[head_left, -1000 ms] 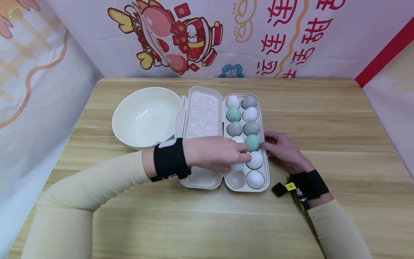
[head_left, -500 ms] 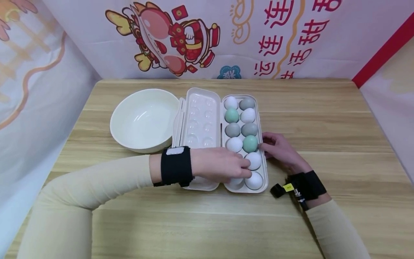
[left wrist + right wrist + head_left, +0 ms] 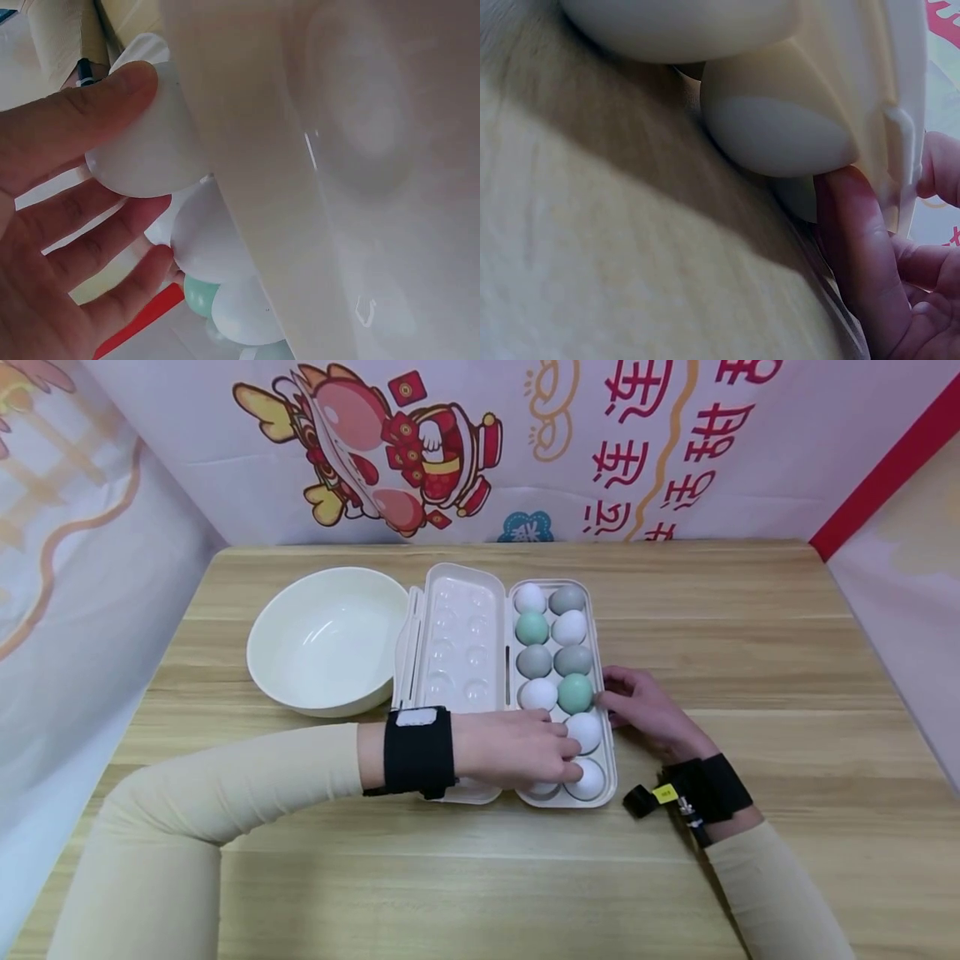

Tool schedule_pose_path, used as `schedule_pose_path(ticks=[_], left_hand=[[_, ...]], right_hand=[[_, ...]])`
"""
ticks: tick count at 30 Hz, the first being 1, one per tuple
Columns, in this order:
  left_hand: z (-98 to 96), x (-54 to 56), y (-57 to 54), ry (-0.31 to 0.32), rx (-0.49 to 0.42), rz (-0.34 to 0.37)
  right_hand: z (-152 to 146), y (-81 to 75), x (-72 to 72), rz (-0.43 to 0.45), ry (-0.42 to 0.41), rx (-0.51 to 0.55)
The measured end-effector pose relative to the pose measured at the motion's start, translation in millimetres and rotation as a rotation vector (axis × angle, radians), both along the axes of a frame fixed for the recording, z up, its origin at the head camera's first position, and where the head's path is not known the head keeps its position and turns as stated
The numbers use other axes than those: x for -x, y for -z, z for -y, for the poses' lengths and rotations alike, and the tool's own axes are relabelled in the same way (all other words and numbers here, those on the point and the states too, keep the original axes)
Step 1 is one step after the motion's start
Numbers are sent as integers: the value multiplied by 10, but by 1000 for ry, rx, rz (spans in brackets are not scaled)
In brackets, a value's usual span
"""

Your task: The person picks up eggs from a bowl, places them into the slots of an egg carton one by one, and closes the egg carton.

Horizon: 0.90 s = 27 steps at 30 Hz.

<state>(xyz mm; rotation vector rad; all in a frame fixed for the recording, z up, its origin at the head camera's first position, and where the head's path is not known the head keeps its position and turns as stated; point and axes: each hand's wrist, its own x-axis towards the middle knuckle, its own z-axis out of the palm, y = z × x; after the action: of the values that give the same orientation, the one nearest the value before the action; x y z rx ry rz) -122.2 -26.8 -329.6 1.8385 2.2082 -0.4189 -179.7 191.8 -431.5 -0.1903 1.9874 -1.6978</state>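
Note:
An open egg carton [image 3: 491, 652] lies on the table, its lid folded out to the left. White, grey and green eggs fill its right half in two columns. My left hand [image 3: 513, 747] is over the front left end of that half. In the left wrist view its thumb and fingers pinch a white egg [image 3: 146, 146], with other eggs beyond. My right hand [image 3: 660, 710] holds the carton's right side beside a green egg [image 3: 575, 693]. In the right wrist view its thumb presses the underside of the egg cups [image 3: 776, 131]; the other fingers are at the rim.
A large white bowl [image 3: 322, 643] stands left of the carton, close against the lid's edge. Wooden tabletop [image 3: 750, 652] extends to the right and in front. A printed cloth backdrop [image 3: 525, 443] rises behind the table's far edge.
My left hand has moved toward the near end of the carton and now covers the front left cup, uncovering a white egg farther back. My right hand stays at the carton's side.

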Motion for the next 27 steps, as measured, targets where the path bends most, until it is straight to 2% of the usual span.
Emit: schedule_pose_path(ticks=[7,14,22,27], left_hand=[[-52,-7,58,-15,40,-38],[-70,-22,140,-11,33,-87],[-70,-38,160,-62,-9,-59],[-74,-32,132,-89,17,1]], right_hand=[[-12,7,-4,-12,-7,-1],[-16,8,-12,-29,-16,13],[-29,23,8,-19,-21,12],[-32,35,13,-18,-23,12]])
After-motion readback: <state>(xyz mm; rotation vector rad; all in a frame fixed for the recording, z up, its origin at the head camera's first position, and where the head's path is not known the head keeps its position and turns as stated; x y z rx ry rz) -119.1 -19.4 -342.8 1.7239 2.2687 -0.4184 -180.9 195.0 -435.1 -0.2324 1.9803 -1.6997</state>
